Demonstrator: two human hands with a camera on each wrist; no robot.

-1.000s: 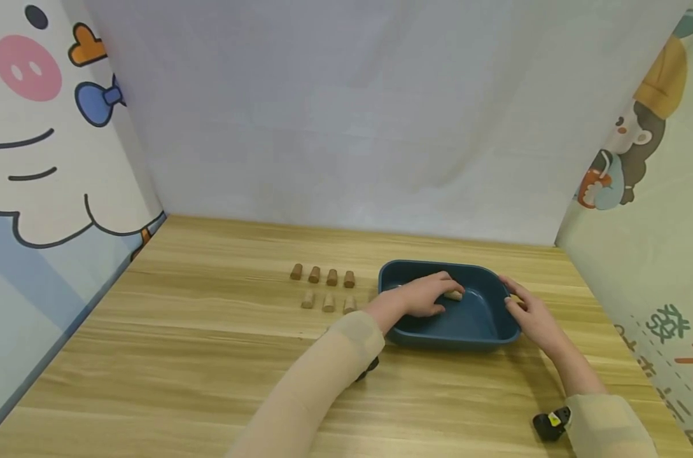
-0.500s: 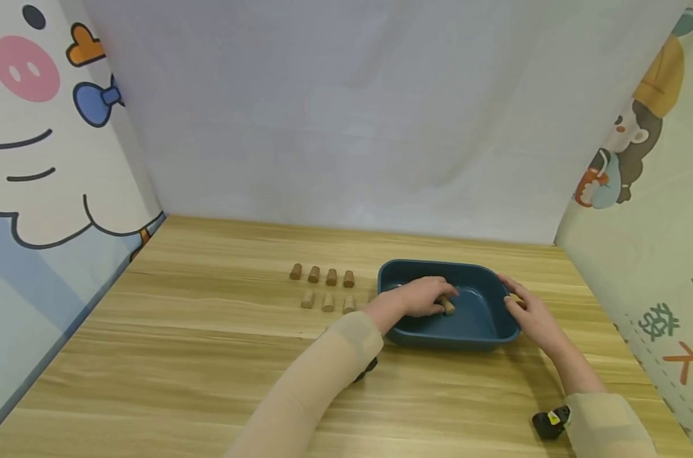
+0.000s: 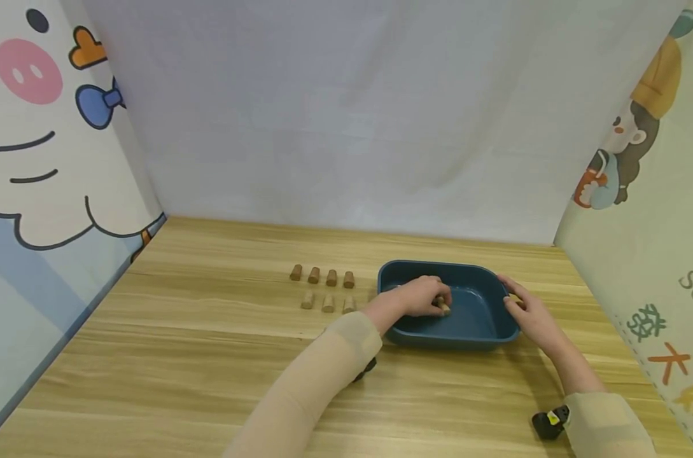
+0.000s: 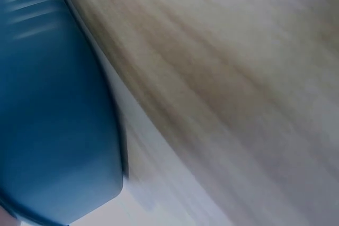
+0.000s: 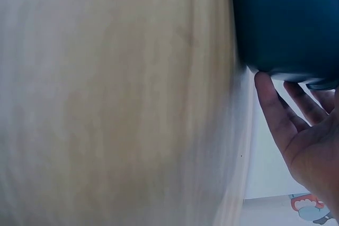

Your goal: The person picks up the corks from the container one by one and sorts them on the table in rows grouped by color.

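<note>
In the head view, my left hand (image 3: 419, 297) reaches into a dark blue basin (image 3: 453, 344) and pinches a light cork stopper (image 3: 445, 309) between thumb and fingers. The hand partly covers the stopper and the basin's left floor. My right hand (image 3: 531, 316) holds the basin's right side, thumb at the rim. In the right wrist view, the fingers of that hand (image 5: 302, 123) touch the basin's outer wall (image 5: 288, 22). The left wrist view shows mostly the basin's outer wall (image 4: 58, 115); the stopper is hidden there.
Left of the basin, several brown cork stoppers (image 3: 331, 278) lie in a row on the wooden table (image 3: 168, 356). Nearer me is a row of 3 light stoppers (image 3: 328, 303). A pale curtain (image 3: 346, 127) hangs behind, with printed cloths at both sides.
Inside the basin, my left hand's fingers have drawn in and closed on the light stopper, which has turned and shifted left and toward me. The right hand stays at the rim.
</note>
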